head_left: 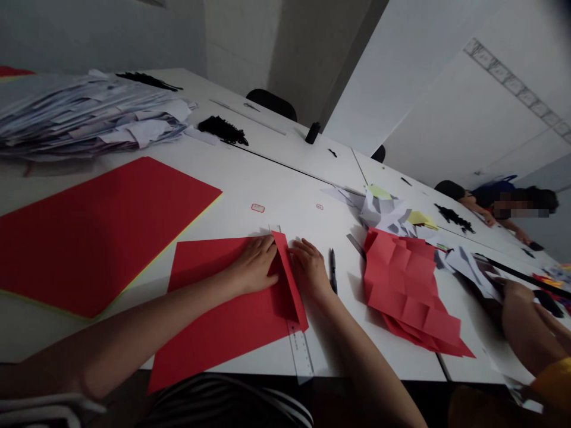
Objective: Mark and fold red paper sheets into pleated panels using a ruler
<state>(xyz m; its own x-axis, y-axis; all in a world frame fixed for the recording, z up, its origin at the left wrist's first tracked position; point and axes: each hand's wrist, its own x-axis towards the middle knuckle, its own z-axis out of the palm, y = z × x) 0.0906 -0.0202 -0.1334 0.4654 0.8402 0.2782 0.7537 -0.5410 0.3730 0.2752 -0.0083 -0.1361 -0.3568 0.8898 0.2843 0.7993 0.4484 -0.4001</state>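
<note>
A red sheet of paper [209,321] lies on the white table in front of me, its right edge folded up into a narrow raised flap [292,291]. Under that flap runs a clear ruler [301,353], showing at both ends. My left hand [256,266] rests flat on the sheet beside the flap, thumb apart, some fingertips hidden at the fold. On the flap's other side, my right hand [311,268] has its fingers stretched out, with the tips close to the flap's edge. A black pen [333,270] lies just right of my right hand.
Left lies a stack of red sheets [102,232] with a yellow edge; behind it rises a big paper pile [98,116]. Creased red papers [405,285] and scraps [383,211] lie right. A co-worker's arm [526,321] is at the right edge; another person sits farther back.
</note>
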